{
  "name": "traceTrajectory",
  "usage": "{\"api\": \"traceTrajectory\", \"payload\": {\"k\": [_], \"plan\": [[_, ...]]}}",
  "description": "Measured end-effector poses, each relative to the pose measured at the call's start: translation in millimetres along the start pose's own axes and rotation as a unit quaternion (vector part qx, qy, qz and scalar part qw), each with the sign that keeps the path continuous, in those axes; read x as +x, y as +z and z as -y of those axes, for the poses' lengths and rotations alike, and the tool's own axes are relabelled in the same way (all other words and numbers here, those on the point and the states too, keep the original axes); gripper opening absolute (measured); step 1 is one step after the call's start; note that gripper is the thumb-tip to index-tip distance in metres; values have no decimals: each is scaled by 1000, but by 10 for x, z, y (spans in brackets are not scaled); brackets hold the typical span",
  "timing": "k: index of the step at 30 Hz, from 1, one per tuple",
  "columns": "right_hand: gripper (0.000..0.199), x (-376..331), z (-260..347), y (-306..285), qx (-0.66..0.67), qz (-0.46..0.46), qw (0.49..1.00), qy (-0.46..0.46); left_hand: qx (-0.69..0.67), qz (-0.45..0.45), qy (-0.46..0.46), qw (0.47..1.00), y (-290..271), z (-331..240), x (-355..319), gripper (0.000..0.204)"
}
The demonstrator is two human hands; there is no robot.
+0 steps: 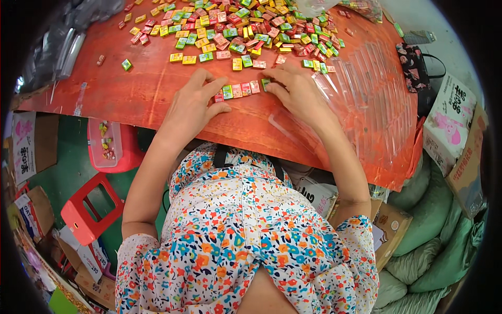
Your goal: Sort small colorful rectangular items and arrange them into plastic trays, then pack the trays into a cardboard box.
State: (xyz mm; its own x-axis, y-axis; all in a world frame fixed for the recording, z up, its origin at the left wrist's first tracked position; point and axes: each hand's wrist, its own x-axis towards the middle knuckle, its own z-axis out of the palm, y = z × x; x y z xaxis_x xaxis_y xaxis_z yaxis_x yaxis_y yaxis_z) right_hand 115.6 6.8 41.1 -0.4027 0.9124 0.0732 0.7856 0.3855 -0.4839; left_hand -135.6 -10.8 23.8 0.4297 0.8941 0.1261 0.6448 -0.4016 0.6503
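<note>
A short row of small square packets (240, 90) lies near the bench's (136, 89) front edge, its long axis running side to side between the two hands. The left hand (191, 107) presses its spread fingers to one end and the right hand (298, 94) closes on the other, equally near. Beyond lies a loose heap of coloured packets (246, 29) toward the far edge, clear plastic trays (366, 89) at the right edge, and a red stool (86, 206) on the green floor.
</note>
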Motion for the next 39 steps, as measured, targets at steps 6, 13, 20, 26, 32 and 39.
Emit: {"api": "traceTrajectory", "payload": {"k": [6, 13, 20, 26, 32, 39], "plan": [[46, -47, 2, 28, 15, 43, 998, -54, 14, -10, 24, 1000, 56, 4, 50, 47], [45, 7, 43, 136, 27, 50, 997, -61, 7, -12, 41, 999, 75, -12, 100, 43], [41, -17, 51, 135, 29, 26, 997, -64, -8, 5, 7, 1000, 62, -43, 88, 39], [28, -6, -238, -168, 6, -69, 997, -20, -30, -6, -4, 1000, 59, -36, 61, 41], [28, 18, -245, -183, -4, -34, 999, -25, -42, -9, -9, 999, 61, -23, 47, 42], [28, 9, -265, -123, -85, -9, 996, -29, -54, -13, -16, 998, 60, -28, 46, 42]]}}
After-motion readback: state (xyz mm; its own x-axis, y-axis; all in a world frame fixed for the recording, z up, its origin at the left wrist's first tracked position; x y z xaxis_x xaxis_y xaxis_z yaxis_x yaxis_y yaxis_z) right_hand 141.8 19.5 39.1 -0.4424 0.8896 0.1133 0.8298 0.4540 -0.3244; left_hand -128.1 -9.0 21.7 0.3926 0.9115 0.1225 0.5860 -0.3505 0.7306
